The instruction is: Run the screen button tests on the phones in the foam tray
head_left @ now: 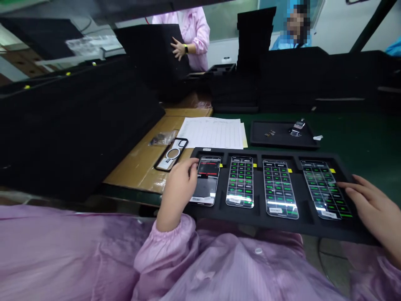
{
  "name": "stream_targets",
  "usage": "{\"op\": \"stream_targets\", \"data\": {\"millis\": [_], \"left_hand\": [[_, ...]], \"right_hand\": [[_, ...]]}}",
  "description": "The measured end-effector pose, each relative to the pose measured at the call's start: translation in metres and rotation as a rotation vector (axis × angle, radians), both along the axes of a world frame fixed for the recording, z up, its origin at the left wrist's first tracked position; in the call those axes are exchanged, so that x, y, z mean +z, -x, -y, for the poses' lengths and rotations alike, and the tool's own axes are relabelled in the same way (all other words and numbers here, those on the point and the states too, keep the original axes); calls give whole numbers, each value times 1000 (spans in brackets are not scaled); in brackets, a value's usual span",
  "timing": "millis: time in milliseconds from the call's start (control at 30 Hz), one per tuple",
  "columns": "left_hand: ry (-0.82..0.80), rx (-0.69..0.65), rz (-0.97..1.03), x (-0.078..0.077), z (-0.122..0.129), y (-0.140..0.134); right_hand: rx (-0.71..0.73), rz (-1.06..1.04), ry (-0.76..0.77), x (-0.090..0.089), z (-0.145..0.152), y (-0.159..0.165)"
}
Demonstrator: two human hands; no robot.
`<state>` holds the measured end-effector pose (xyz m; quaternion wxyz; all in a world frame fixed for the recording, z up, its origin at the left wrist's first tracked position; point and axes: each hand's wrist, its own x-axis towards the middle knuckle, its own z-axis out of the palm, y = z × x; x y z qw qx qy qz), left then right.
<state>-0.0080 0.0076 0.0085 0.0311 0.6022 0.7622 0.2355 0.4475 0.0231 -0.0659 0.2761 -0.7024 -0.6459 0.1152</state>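
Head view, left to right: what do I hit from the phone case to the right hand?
Phone case with white ring → phone with red on its screen → second phone → third phone → fourth phone → right hand. Left hand left out: overlaps the case's span.

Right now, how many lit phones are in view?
4, in the black tray: leftmost phone by the left hand, second phone, third phone, rightmost phone by the right hand.
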Motion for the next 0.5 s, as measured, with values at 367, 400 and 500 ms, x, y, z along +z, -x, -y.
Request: {"op": "stream_targets", "data": {"millis": [367, 400, 500], "left_hand": [[127, 124, 36, -22, -15, -29], [88, 127, 182, -25, -14, -24], [-46, 138, 632, -32, -13, -5]], "right_hand": [[405, 107, -206, 80, -53, 88], [443, 102, -118, 89, -72, 101], [431, 108, 71, 97, -134, 134]]}}
